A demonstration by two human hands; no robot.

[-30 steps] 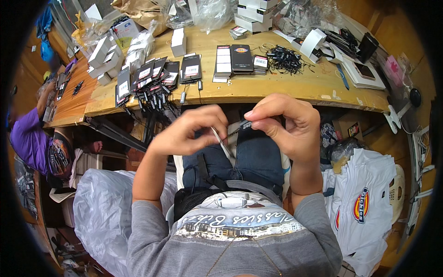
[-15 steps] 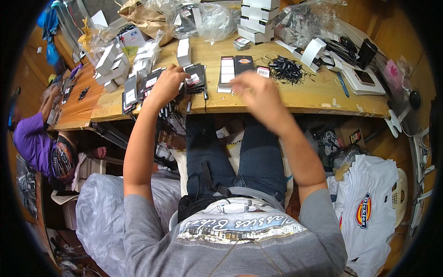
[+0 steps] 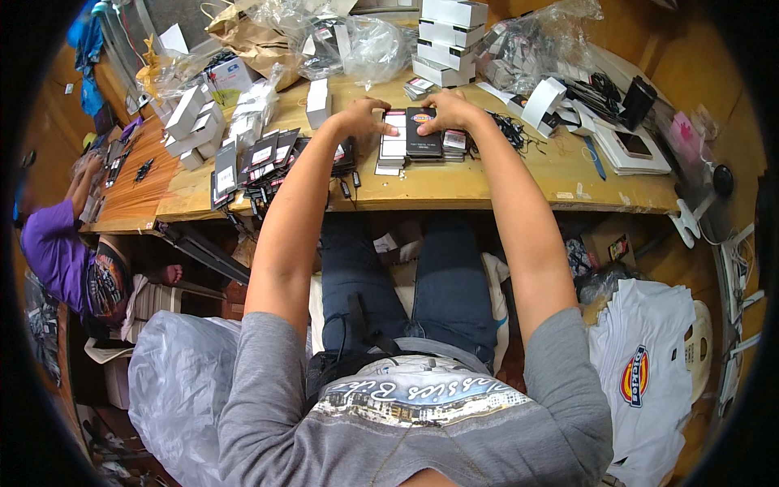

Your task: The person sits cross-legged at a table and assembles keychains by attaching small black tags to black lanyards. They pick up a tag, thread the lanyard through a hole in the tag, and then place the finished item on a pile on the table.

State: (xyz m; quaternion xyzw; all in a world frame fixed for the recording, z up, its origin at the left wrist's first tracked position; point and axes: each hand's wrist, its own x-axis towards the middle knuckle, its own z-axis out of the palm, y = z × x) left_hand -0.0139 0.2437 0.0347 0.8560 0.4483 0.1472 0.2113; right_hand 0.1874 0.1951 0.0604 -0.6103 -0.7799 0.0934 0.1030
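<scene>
Left hand (image 3: 357, 120) and right hand (image 3: 449, 112) have been brought closer together over the yellow wooden worktop (image 3: 422, 191).
Squared side by side, seemingly for reach, back from its front edge, white-labelled rectangular cards (image 3: 393, 148) are touched by the left, black cardboard tags (image 3: 423, 147) with a coloured oval emblem by the right; thumbs and fingers are parted, but grip cannot be told.

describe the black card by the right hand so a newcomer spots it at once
On the wooden table, look by the thumb of the person's right hand. The black card lies there, its dark face and coloured oval emblem setting it apart from the white-panelled cards to its left and the smaller label cards to its right.
</scene>
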